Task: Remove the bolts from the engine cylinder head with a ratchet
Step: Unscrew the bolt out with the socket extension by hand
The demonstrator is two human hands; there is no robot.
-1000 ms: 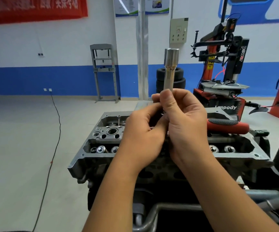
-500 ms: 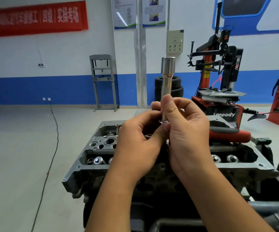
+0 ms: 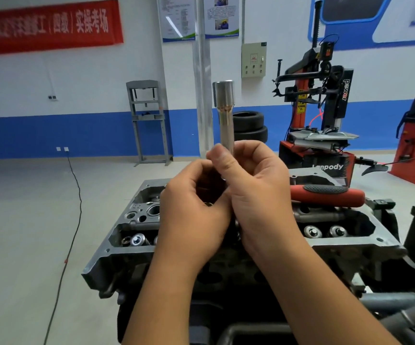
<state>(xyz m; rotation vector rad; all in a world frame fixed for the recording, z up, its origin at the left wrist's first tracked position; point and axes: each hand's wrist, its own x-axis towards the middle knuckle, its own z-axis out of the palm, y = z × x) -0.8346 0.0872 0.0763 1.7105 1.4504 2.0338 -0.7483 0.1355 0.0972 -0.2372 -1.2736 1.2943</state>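
Steel socket (image 3: 223, 113), upright, perhaps chromed

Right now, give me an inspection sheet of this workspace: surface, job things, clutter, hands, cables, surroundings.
Surface: cylinder head on a stand, valve springs exposed.
Job's things: long socket held upright over the head; ratchet handle, red and black, lies across the head behind the hands. No bolts clearly seen.
Clutter: nothing seen on the head beyond the ratchet.
Hands: right hand grips the socket's lower shaft; left hand curled at its base, what it holds is hidden.
Cables: black cable runs across the floor from a wall outlet.
Surroundings: tyre changer, stacked tyres, grey press frame, red banner.
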